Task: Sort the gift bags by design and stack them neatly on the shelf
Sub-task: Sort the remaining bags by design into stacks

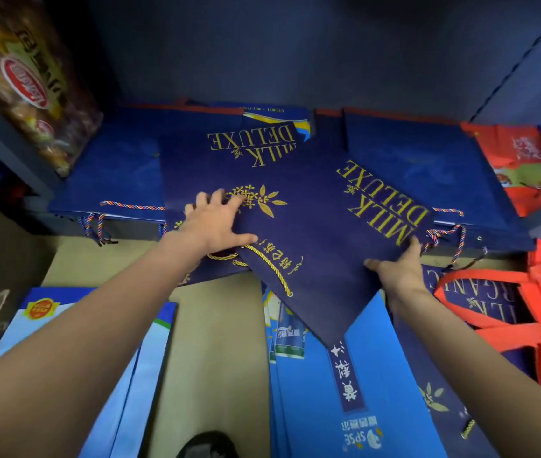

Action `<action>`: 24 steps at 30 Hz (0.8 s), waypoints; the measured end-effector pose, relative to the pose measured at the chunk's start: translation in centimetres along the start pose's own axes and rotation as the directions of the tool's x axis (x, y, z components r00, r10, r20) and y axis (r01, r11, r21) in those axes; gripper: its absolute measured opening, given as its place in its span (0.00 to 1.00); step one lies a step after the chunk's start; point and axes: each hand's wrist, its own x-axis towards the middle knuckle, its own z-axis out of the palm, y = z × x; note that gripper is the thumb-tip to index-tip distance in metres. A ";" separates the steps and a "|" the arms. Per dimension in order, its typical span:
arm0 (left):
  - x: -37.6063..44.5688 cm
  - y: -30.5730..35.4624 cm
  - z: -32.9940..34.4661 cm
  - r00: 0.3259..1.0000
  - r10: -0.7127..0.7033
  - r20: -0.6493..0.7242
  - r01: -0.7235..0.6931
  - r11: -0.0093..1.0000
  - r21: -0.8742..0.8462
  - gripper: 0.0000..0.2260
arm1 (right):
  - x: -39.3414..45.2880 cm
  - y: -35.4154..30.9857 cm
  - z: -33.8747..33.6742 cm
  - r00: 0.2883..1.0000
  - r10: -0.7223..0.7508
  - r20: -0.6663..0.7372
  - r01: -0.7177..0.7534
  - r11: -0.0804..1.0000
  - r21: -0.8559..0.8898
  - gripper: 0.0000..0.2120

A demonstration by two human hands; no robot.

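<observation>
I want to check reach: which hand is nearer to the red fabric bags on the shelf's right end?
Right. The right hand grips the tilted navy bag's near edge, below-left of the red fabric bags; the left hand lies farther left.

We see matt navy paper on the gift bag (312, 233), its twisted gold cord handle (269, 266) (faintly shiny), glossy wrapper on the packet (27, 84), orange fabric straps (507, 328).

Left grip (213, 223) splayed flat, right grip (396, 266) pinching.

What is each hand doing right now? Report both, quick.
Left hand: open, fingers spread, pressing on the tilted dark navy gold-lettered paper gift bag.
Right hand: gripping that bag's near edge.
</observation>
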 end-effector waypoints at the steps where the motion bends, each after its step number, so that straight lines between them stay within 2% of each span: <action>1: -0.1 -0.5 -0.1 1.000 -0.019 -0.021 0.017 0.998 -0.058 0.37 | 0.1 -1.1 0.1 0.997 -0.077 -0.031 0.075 0.996 -0.056 0.47; 3: -0.8 -1.4 0.1 0.987 -0.094 -0.129 0.054 0.958 -0.281 0.35 | -0.2 -4.4 0.2 0.952 -0.299 -0.059 0.283 0.939 -0.195 0.42; 5: -1.9 -2.4 0.8 0.930 -0.227 -0.290 0.051 0.858 -0.510 0.31 | -0.9 -8.2 0.9 0.865 -0.500 -0.038 0.475 0.843 -0.253 0.38; 7: -3.1 -3.6 1.3 0.844 -0.366 -0.391 0.088 0.815 -0.573 0.31 | -0.4 -11.3 2.4 0.829 -0.548 0.111 0.558 0.799 -0.225 0.38; 8: -3.7 -4.2 1.4 0.814 -0.433 -0.387 0.152 0.802 -0.578 0.32 | -0.2 -12.4 3.2 0.821 -0.523 0.231 0.569 0.788 -0.237 0.38; 10: -4.7 -5.2 1.7 0.797 -0.526 -0.298 0.301 0.773 -0.558 0.33 | 0.8 -12.7 5.0 0.797 -0.385 0.466 0.566 0.745 -0.352 0.33; 12: -5.0 -5.8 1.9 0.811 -0.552 -0.193 0.408 0.771 -0.489 0.33 | 1.2 -11.3 6.3 0.800 -0.210 0.562 0.517 0.717 -0.468 0.28; 15: -4.5 -5.6 1.9 0.850 -0.522 -0.071 0.428 0.763 -0.484 0.33 | 1.1 -8.5 7.0 0.829 -0.076 0.554 0.429 0.721 -0.544 0.37; 18: -3.8 -4.4 1.3 0.882 -0.470 -0.012 0.371 0.711 -0.597 0.34 | 0.9 -7.5 6.5 0.880 -0.093 0.465 0.373 0.742 -0.557 0.44; 22: -5.1 -2.3 1.2 0.890 -0.456 0.001 0.385 0.751 -0.536 0.38 | 0.3 -7.0 4.0 0.870 -0.040 0.491 0.318 0.807 -0.498 0.44; 24: -6.9 -1.5 1.9 0.918 -0.395 -0.041 0.316 0.788 -0.529 0.38 | -1.1 -6.1 1.3 0.841 0.003 0.541 0.269 0.865 -0.424 0.38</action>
